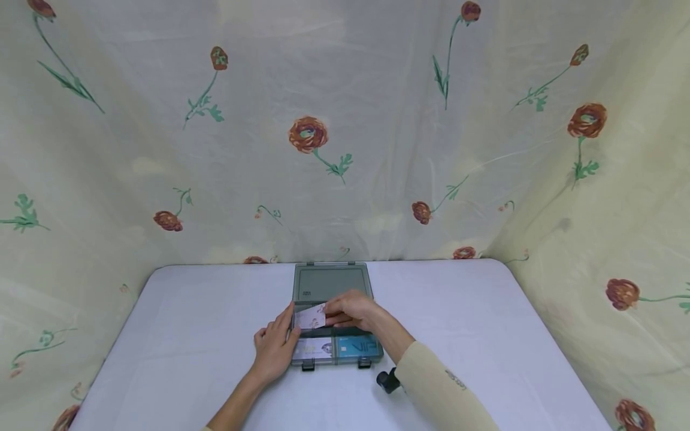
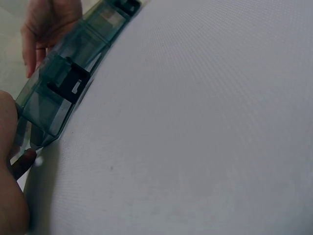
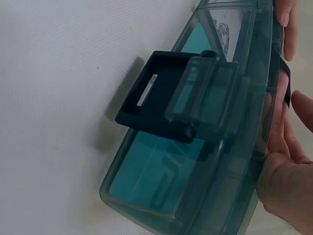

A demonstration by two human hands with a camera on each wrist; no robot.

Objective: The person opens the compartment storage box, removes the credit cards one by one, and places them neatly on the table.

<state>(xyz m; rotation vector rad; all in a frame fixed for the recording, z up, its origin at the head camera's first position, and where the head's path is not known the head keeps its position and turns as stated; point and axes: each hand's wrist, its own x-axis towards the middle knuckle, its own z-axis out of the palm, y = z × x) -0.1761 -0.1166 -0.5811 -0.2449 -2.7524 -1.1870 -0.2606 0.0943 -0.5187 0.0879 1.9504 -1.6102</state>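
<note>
A grey-green see-through plastic box (image 1: 336,361) lies open on the table, divided into compartments. Its front left compartment holds a white card (image 1: 309,348) with a small picture; the front right one holds a blue card (image 1: 358,346). My right hand (image 1: 353,310) is over the back compartments, pinching the right end of a pale printed card (image 1: 310,317), which lies slanted over the back left compartment. Along the box's left side rests my left hand (image 1: 275,348), fingers stretched forward and thumb at the rim. Dark latches (image 3: 156,95) hang from the front wall.
The box's lid (image 1: 331,282) lies folded back towards the table's far edge. A small black object (image 1: 387,381) is by my right sleeve (image 1: 442,383). White cloth covers the table (image 1: 215,323), and flower-printed curtains (image 1: 372,149) enclose it at the back and sides.
</note>
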